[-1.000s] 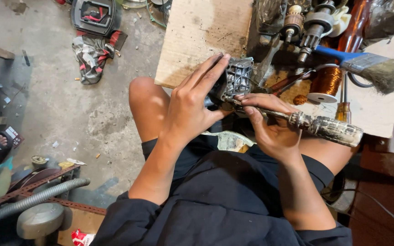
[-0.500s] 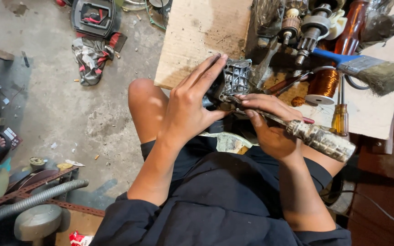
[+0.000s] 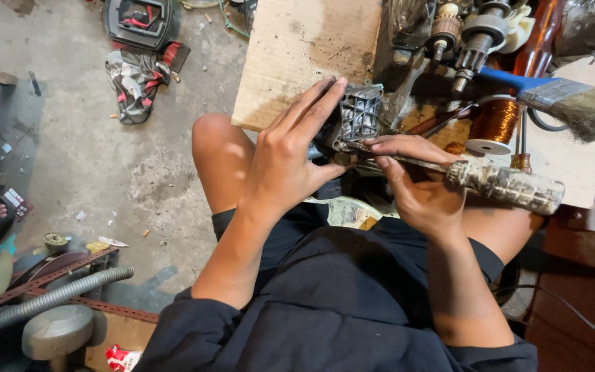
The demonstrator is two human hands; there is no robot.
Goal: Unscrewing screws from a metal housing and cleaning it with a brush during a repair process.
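Left hand: fingers stretched flat, palm pressed against the ribbed grey metal housing, steadying it above the knee.
Right hand: fingers curled around a grimy screwdriver with a mottled handle, tip at the housing's lower edge.
Behind: 1 copper wire spool, wooden board.

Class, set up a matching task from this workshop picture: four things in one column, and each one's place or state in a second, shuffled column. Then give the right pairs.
Things:
1. left hand
2. right hand
3. paintbrush
4. copper wire coil

Places or states:
A. lies at the top right, blue handle, bristles pointing right
B. grips a screwdriver with a worn, pale handle
C. stands on the board behind the screwdriver
D. fingers stretched out against the grey metal part

Pairs: 1-D, 2-B, 3-A, 4-C
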